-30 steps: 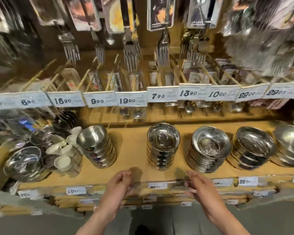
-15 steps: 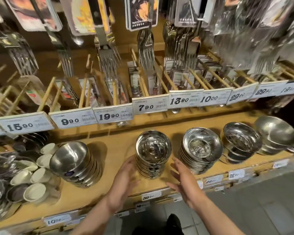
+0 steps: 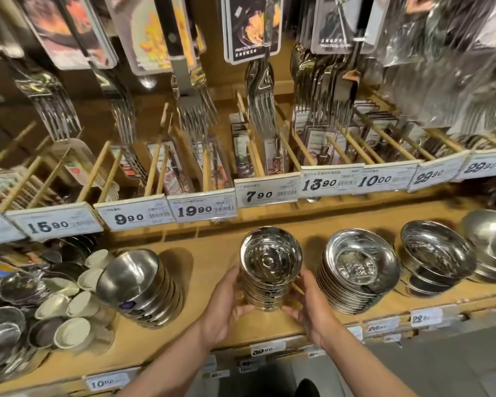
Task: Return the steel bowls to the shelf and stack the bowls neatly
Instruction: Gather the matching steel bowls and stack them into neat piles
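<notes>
Left hand (image 3: 226, 306) and right hand (image 3: 312, 306) clasp the stack of steel bowls (image 3: 268, 270) from both sides, upright on the wooden shelf (image 3: 212, 270).

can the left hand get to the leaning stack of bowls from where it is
Probably yes: the left hand holds the middle stack, and only bare shelf lies between it and the leaning stack.
</notes>
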